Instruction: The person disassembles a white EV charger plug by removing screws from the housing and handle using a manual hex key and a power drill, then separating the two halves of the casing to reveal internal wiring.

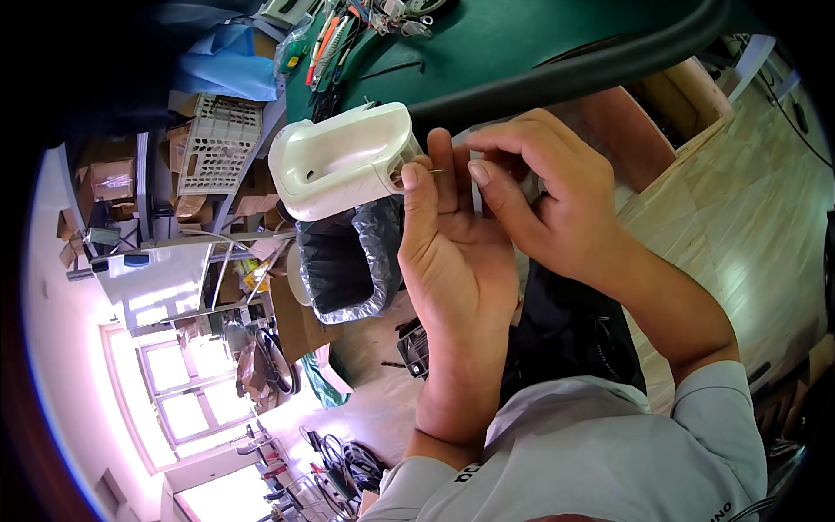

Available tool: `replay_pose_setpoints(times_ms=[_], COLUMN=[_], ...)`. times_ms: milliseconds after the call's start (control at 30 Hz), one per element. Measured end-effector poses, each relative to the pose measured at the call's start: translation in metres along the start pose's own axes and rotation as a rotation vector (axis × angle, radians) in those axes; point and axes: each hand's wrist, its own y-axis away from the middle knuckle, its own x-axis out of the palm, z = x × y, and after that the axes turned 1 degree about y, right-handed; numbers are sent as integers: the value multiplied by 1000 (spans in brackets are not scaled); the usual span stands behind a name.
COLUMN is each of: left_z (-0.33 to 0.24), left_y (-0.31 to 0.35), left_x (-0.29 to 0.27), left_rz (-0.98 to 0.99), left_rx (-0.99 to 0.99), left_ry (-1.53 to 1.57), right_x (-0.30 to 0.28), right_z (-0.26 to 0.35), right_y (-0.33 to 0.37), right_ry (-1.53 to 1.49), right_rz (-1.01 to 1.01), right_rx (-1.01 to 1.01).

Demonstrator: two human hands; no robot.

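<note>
A white plastic housing (344, 178) with a rounded, hollow tray-like recess is held up in front of me, tilted. My left hand (457, 230) grips its right end, the thumb at the near side and the fingers behind. A thin metal pin (437, 171) sticks out beside the left thumb, pointing right. My right hand (557, 187) is close to that pin, its thumb and forefinger curled toward each other. Whatever lies between the right fingertips is hidden or too small to make out.
A green-topped table (487, 43) carries pliers, loose tools and a hex key (391, 69). Its dark padded edge runs behind my hands. Below the housing stands a bin with a black liner (337, 270). A wooden box (626, 139) stands right; a white perforated crate (222, 143) is left.
</note>
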Motion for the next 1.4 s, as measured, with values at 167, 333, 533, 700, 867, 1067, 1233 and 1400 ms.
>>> replay_pose_setpoints(times_ms=[167,333,533,700,867,1067,1233,1400], left_z=[3,5,4,8,11,2,-40,-84], left_y=[3,4,4,4,9,5,16,-23], left_x=[2,2,8,-1,0,-6,-54,-4], left_rz=[-21,57,-104,35,38,141,-93,432], left_rx=[-3,20,-33,-72,-42,-79,559,1117], left_ry=[6,49,122,170,118,-30,-1241,-2353], right_x=[-11,-3,-1,7,-2,7,17,9], right_z=[10,11,21,20,28,21,-1,-4], right_y=[1,-2,-5,-8,-11,-9,-8,1], right_ry=[-204,-204,-229,-216,-199,-219,-20,179], right_rz=[172,133,180,106,251,161,23,-37], right_rx=[315,299,455,365,491,332,-73,-156])
